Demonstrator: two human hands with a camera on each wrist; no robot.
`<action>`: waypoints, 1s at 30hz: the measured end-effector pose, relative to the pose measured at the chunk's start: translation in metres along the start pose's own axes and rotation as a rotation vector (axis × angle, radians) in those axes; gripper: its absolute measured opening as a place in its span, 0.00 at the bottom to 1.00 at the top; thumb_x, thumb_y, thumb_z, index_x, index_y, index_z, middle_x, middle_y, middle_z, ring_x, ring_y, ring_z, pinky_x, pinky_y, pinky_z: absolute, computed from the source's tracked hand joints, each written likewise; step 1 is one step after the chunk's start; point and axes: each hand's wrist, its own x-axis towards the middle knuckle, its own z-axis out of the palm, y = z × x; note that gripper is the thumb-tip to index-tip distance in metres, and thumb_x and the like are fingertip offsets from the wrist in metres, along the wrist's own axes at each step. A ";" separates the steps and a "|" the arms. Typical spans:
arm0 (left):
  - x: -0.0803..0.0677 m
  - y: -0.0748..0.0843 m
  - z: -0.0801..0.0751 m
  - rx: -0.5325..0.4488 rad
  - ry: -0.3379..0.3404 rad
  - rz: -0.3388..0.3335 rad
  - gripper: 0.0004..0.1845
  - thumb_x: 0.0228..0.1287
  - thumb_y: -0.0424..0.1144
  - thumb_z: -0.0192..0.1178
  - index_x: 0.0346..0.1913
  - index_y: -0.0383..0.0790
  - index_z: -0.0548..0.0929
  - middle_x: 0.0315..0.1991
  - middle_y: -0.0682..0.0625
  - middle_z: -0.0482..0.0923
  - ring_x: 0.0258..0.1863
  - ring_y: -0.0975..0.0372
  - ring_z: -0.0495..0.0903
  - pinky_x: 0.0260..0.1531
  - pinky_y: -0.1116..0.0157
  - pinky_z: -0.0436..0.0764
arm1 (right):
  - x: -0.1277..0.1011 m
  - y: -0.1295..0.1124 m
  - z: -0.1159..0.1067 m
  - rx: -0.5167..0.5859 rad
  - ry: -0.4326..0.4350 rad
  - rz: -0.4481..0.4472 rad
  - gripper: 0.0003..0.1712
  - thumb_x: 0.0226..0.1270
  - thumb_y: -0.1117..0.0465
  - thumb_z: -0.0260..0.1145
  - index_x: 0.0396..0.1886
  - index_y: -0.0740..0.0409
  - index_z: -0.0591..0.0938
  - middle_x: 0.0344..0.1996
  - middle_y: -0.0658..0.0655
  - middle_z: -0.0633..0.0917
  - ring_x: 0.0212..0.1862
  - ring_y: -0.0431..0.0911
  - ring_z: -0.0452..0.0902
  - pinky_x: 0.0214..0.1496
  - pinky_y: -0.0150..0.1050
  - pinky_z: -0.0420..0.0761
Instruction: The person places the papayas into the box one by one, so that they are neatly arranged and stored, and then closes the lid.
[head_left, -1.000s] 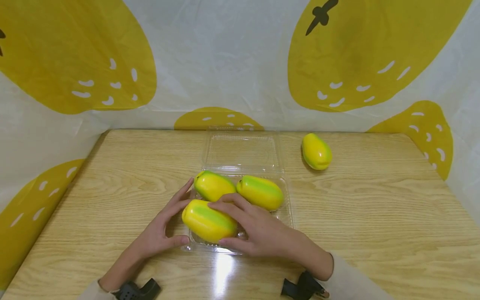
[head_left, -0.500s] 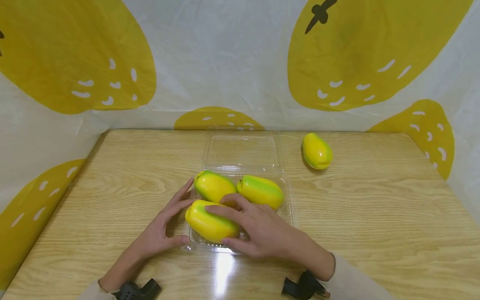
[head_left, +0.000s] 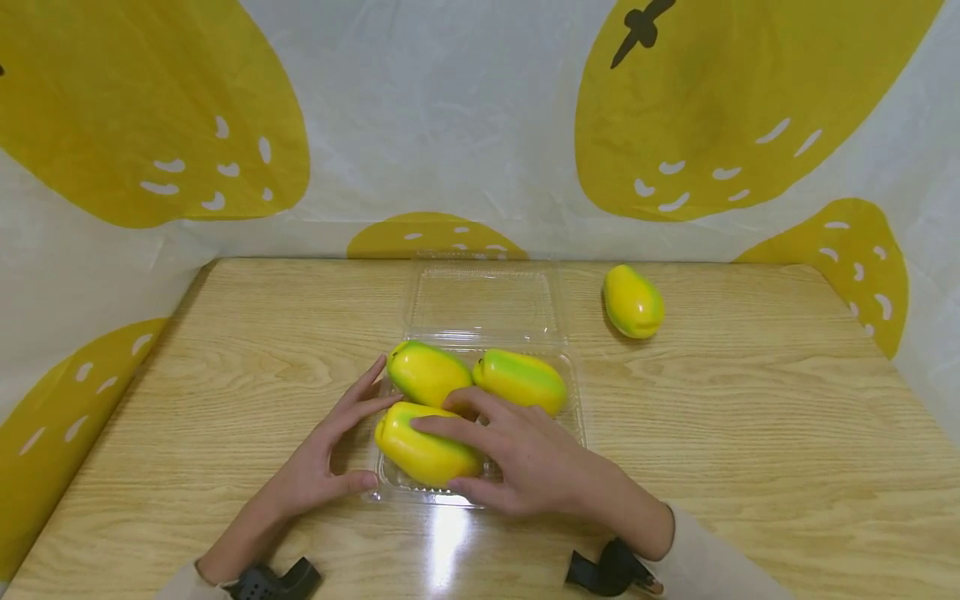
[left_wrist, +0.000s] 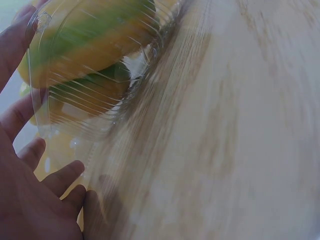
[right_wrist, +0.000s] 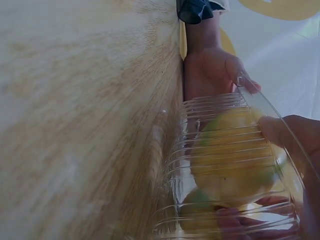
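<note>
A clear plastic clamshell tray (head_left: 576, 417) sits mid-table with its lid (head_left: 483, 300) lying open behind it. Three yellow-green fruits lie in it: one at the back left (head_left: 427, 373), one at the back right (head_left: 521, 379), one across the front (head_left: 420, 454). My right hand (head_left: 521, 458) grips the front fruit, fingers over its top and thumb on its near side. My left hand (head_left: 326, 454) rests with straight fingers against the tray's left edge, thumb at the front corner. In the right wrist view the front fruit (right_wrist: 235, 155) shows through the ribbed tray wall (right_wrist: 200, 150).
A fourth yellow-green fruit (head_left: 633, 302) lies loose on the wooden table (head_left: 750, 417) at the back right. A white sheet with yellow prints (head_left: 465, 125) walls in the back and both sides. Black wrist mounts (head_left: 273, 579) show at the bottom edge.
My right hand has nudged the front fruit slightly to the right, further into the tray. The left hand and the other fruits have stayed put.
</note>
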 end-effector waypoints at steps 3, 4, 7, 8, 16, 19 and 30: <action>0.000 0.001 -0.001 0.000 -0.001 -0.011 0.35 0.53 0.45 0.63 0.60 0.29 0.64 0.67 0.32 0.38 0.62 0.36 0.44 0.49 0.32 0.43 | 0.000 0.001 0.000 -0.007 0.000 -0.003 0.34 0.58 0.42 0.58 0.65 0.36 0.60 0.53 0.49 0.68 0.50 0.40 0.64 0.56 0.38 0.64; 0.000 0.002 -0.001 0.000 -0.002 -0.014 0.35 0.53 0.45 0.63 0.60 0.29 0.64 0.67 0.32 0.38 0.62 0.36 0.44 0.49 0.32 0.43 | 0.000 0.001 0.000 -0.007 0.000 -0.005 0.34 0.58 0.42 0.58 0.65 0.37 0.60 0.53 0.49 0.68 0.51 0.40 0.63 0.56 0.38 0.63; 0.000 0.003 -0.001 -0.001 -0.003 -0.019 0.35 0.53 0.45 0.63 0.60 0.29 0.64 0.67 0.32 0.38 0.62 0.35 0.44 0.48 0.32 0.43 | 0.000 0.001 0.000 -0.011 -0.001 -0.007 0.34 0.58 0.42 0.57 0.65 0.37 0.60 0.53 0.49 0.68 0.50 0.39 0.63 0.56 0.38 0.63; 0.000 0.002 -0.001 0.000 -0.003 -0.017 0.35 0.53 0.44 0.63 0.60 0.29 0.64 0.67 0.32 0.38 0.62 0.35 0.43 0.48 0.32 0.43 | 0.000 0.002 0.000 -0.011 -0.002 -0.007 0.34 0.58 0.42 0.57 0.65 0.37 0.59 0.53 0.49 0.68 0.50 0.39 0.63 0.56 0.37 0.63; -0.001 -0.001 0.000 0.021 0.007 0.011 0.35 0.54 0.46 0.62 0.60 0.29 0.65 0.67 0.31 0.39 0.63 0.36 0.44 0.60 0.49 0.46 | 0.000 0.002 0.001 -0.002 0.009 -0.013 0.31 0.62 0.44 0.54 0.65 0.37 0.60 0.53 0.50 0.68 0.49 0.39 0.64 0.51 0.36 0.67; -0.001 0.000 0.000 0.026 0.011 0.009 0.34 0.53 0.46 0.62 0.60 0.29 0.65 0.67 0.31 0.39 0.62 0.36 0.45 0.62 0.59 0.47 | 0.000 0.002 0.001 -0.010 0.019 -0.016 0.27 0.65 0.48 0.51 0.65 0.37 0.61 0.53 0.50 0.69 0.48 0.39 0.66 0.49 0.35 0.69; -0.001 0.002 0.000 0.022 0.014 -0.025 0.34 0.51 0.43 0.64 0.59 0.29 0.65 0.67 0.32 0.39 0.61 0.35 0.47 0.61 0.56 0.46 | 0.000 0.003 0.000 -0.021 0.057 -0.025 0.23 0.66 0.54 0.52 0.61 0.36 0.66 0.49 0.49 0.72 0.43 0.38 0.67 0.45 0.32 0.70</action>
